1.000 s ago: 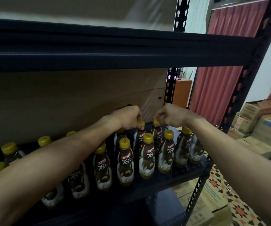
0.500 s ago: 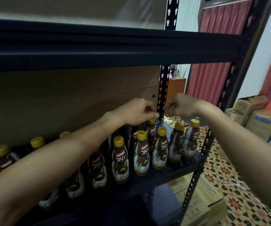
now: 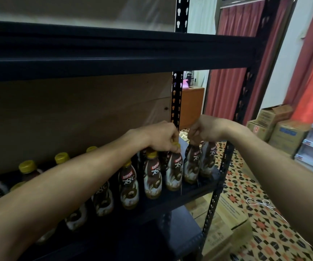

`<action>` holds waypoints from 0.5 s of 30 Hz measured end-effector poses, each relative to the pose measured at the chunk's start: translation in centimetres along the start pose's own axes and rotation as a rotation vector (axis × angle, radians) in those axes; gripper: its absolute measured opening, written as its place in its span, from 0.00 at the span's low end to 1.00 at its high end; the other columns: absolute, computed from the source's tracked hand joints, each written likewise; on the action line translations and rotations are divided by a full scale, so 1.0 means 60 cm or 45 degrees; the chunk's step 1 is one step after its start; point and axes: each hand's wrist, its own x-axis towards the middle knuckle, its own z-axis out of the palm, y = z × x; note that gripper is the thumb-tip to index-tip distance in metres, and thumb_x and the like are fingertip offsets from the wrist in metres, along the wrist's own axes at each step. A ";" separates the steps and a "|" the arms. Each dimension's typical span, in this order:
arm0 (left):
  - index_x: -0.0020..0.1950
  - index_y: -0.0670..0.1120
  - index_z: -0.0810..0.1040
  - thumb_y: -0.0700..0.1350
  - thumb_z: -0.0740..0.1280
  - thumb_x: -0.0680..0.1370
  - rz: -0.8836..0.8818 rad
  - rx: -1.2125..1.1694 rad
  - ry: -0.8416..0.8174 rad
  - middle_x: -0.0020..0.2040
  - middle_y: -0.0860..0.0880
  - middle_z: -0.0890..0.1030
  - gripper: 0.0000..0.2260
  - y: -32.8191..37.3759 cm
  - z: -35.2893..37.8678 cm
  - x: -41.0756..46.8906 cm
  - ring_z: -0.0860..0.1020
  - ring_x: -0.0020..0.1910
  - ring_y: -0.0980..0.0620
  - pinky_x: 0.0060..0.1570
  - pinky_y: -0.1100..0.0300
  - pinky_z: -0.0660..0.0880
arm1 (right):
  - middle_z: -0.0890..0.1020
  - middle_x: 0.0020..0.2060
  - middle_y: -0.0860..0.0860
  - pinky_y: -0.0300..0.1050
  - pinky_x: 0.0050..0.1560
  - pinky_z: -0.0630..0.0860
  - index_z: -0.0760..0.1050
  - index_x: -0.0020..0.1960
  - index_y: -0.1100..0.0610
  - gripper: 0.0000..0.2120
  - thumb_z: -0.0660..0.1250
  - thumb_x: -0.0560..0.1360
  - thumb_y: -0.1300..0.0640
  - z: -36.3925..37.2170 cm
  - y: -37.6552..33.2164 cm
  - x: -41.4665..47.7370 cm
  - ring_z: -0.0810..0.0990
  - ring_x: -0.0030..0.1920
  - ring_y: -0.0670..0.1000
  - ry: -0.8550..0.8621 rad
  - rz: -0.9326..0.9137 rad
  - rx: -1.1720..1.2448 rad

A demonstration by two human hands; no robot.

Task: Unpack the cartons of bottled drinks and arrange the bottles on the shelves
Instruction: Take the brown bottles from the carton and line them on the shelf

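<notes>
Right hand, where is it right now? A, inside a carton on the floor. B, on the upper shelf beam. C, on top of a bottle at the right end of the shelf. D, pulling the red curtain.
C: the right hand curls over the top of a Kopiko bottle at the right end of the lower shelf.

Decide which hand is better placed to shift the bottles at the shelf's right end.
Right, probably: the right hand grips the end bottles; the left hand grips a cap further in.

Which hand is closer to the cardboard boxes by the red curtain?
Right. The right hand sits at the shelf's end toward the boxes; the left hand lies farther along the shelf.
</notes>
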 end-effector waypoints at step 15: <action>0.52 0.50 0.82 0.58 0.71 0.75 -0.033 -0.054 -0.080 0.47 0.52 0.82 0.14 0.003 -0.004 0.001 0.80 0.47 0.53 0.51 0.50 0.79 | 0.83 0.49 0.49 0.38 0.38 0.75 0.81 0.58 0.54 0.11 0.72 0.77 0.54 -0.007 0.054 -0.015 0.81 0.47 0.50 0.186 0.152 -0.224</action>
